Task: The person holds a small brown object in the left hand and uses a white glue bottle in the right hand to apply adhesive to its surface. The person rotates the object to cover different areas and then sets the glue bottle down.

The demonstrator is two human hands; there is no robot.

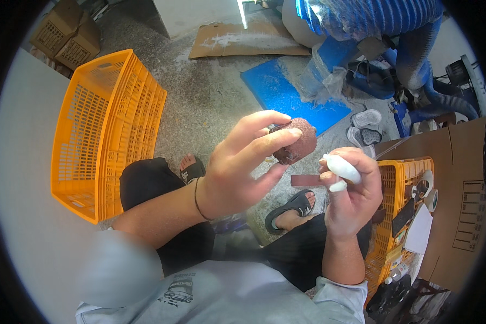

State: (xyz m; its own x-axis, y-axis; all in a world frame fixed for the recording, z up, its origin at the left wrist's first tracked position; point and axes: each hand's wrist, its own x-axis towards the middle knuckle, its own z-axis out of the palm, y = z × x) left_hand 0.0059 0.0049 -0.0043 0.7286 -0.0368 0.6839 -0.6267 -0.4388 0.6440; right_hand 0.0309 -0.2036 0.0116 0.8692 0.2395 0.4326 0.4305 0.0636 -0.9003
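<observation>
A reddish-brown sanding cap (296, 141) and a white bottle (341, 168), centre; orange lattice crates left (105, 129) and right (397, 216); a blue mat (286, 94) far on speckled grey floor (210, 97); brown cardboard (459, 183) at right.

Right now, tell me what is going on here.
A seated person holds a reddish-brown rounded piece up in the fingertips of the left hand. The right hand grips a small white tube, with a dark red strip beside it. An orange crate lies on its side at the left, and another orange basket of supplies stands at the right.
</observation>
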